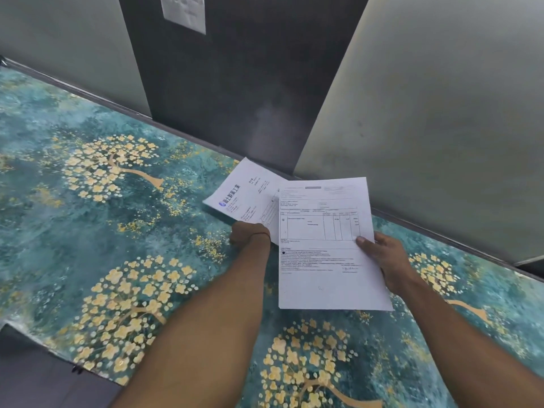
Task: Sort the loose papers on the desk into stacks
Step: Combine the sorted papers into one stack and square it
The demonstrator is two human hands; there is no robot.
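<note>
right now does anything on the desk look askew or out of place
The logo sheet in the left hand sits turned diagonally, partly under the form sheet in the right hand, so they misalign. Near left, a corner of the desk cover looks curled up.

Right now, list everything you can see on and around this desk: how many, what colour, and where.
desk cover: one, teal with gold flower trees, spread over the desk
dark panel: one, charcoal, upright behind the desk, centre
pale panels: two, grey-white, either side of the dark panel
wall sheet: one, white, on the dark panel at the top edge of view
logo sheet: one, white with a blue logo, far centre, partly behind the form sheet
form sheet: one, white with a printed table, right of centre, in front
left grip: one, holds the logo sheet's near edge
right grip: one, holds the form sheet's right edge, thumb on top
</note>
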